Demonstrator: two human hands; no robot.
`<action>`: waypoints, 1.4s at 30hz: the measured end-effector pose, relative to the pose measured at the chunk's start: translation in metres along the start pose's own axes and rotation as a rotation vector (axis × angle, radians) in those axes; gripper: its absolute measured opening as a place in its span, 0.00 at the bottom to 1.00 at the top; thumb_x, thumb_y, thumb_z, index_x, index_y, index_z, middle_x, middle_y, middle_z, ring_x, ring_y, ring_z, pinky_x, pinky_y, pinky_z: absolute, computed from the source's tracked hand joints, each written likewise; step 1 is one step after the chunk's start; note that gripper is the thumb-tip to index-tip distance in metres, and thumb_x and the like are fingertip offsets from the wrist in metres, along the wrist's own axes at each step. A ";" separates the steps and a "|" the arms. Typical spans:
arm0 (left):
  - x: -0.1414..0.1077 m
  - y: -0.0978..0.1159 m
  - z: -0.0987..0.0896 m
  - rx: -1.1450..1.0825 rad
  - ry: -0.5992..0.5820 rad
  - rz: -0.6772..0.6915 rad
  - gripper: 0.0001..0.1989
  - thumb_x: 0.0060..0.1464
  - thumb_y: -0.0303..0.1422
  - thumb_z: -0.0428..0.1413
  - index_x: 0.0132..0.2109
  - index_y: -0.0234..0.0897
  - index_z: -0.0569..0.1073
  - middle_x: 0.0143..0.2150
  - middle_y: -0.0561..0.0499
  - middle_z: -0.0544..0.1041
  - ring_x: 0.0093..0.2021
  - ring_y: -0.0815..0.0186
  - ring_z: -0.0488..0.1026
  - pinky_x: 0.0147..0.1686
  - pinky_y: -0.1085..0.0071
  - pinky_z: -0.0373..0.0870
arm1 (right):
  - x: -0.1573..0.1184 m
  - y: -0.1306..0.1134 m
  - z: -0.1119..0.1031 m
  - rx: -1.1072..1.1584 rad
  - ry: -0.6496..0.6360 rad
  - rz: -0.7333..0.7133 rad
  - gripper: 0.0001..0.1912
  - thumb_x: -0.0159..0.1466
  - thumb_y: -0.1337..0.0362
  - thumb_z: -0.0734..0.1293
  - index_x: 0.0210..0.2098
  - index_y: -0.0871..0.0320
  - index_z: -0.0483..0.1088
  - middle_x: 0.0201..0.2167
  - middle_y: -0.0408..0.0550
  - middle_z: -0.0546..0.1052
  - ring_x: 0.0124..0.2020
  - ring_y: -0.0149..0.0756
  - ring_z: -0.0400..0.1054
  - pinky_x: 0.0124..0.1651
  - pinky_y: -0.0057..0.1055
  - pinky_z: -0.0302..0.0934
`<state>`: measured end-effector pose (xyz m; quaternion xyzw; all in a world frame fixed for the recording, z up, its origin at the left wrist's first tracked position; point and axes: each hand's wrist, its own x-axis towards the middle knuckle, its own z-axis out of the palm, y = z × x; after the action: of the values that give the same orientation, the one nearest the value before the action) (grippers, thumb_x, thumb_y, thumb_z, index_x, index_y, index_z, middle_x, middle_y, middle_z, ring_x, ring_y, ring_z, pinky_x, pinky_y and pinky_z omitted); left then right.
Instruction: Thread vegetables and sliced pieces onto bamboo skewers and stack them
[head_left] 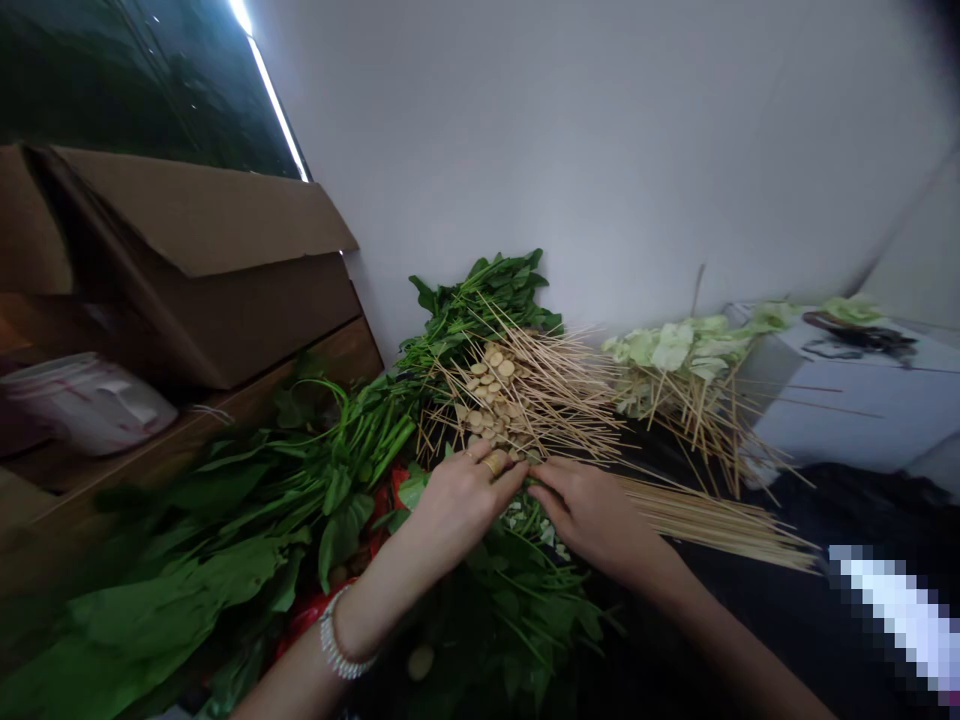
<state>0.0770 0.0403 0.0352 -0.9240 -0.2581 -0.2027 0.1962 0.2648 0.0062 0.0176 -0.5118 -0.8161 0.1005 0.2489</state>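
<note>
My left hand point(465, 495), with a ring and a beaded bracelet on the wrist, meets my right hand point(585, 505) at the near side of a heap of skewers. Fingers of both hands are bent in a pinch, almost touching; what lies between them is too small to make out. Just beyond are wooden skewers threaded with pale round slices point(491, 388), their bare ends pointing right. A bundle of bare bamboo sticks point(727, 525) extends right from beside my right hand. Leafy green stems point(517, 600) and small chopped pale-green bits point(544, 530) lie below the hands.
Large leafy greens point(195, 580) spread at left, and a bunch of greens point(487, 290) leans by the wall. Skewers with pale cabbage-like leaves point(682, 350) lie at right, near a white box point(862, 400). A cardboard box point(247, 310) and a white tub point(97, 405) stand on the left.
</note>
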 end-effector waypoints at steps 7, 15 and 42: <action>0.008 -0.003 0.001 0.038 -0.115 0.139 0.06 0.57 0.28 0.57 0.31 0.35 0.71 0.31 0.48 0.72 0.35 0.59 0.68 0.30 0.65 0.66 | -0.001 -0.003 0.011 -0.107 -0.037 -0.001 0.11 0.69 0.67 0.57 0.34 0.57 0.69 0.34 0.50 0.75 0.35 0.39 0.69 0.37 0.33 0.57; 0.008 -0.007 0.013 -0.224 0.040 -0.177 0.07 0.53 0.24 0.56 0.29 0.38 0.73 0.30 0.50 0.73 0.33 0.64 0.69 0.38 0.67 0.68 | 0.003 -0.001 0.009 0.008 0.029 -0.026 0.12 0.70 0.66 0.55 0.37 0.57 0.69 0.36 0.50 0.74 0.37 0.39 0.69 0.41 0.33 0.59; -0.016 -0.028 -0.008 -0.497 0.535 -0.731 0.08 0.57 0.34 0.58 0.39 0.38 0.81 0.30 0.51 0.74 0.32 0.67 0.70 0.36 0.72 0.65 | 0.006 0.017 -0.004 0.853 0.165 0.034 0.09 0.69 0.57 0.61 0.43 0.55 0.63 0.35 0.44 0.72 0.31 0.30 0.67 0.36 0.30 0.63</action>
<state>0.0471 0.0526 0.0414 -0.7081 -0.4489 -0.5425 -0.0539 0.2780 0.0183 0.0159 -0.3827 -0.6702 0.3917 0.5009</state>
